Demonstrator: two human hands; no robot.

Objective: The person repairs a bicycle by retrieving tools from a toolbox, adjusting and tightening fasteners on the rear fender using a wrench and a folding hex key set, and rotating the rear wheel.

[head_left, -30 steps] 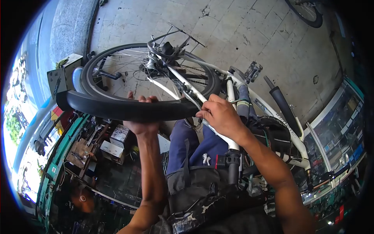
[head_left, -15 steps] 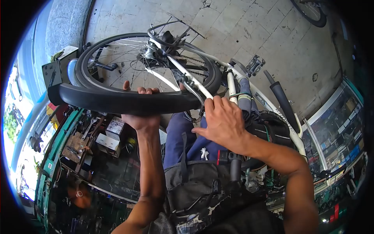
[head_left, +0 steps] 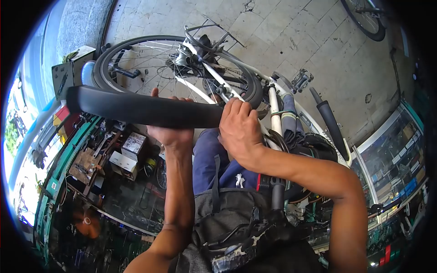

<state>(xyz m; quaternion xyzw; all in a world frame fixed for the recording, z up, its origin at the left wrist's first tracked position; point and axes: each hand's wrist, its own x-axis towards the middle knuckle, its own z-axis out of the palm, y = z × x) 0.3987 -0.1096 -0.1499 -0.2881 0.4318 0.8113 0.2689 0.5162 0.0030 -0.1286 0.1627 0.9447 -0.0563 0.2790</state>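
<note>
Pale paving (head_left: 314, 59) is left open beyond the bicycle wheel (head_left: 99, 68), bounded at right by a glass case (head_left: 396, 148). Across the wheel's near edge, the black fender (head_left: 136, 108) is held from below by the left hand (head_left: 175, 135), fingers wrapped around it. Since the previous frame, the right hand (head_left: 241, 129) has been brought onto its right end; whether those fingers grip cannot be told.

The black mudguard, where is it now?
In the head view, left of centre: the left hand grips the black mudguard, with one end at the right hand and the bicycle wheel beyond it.
</note>
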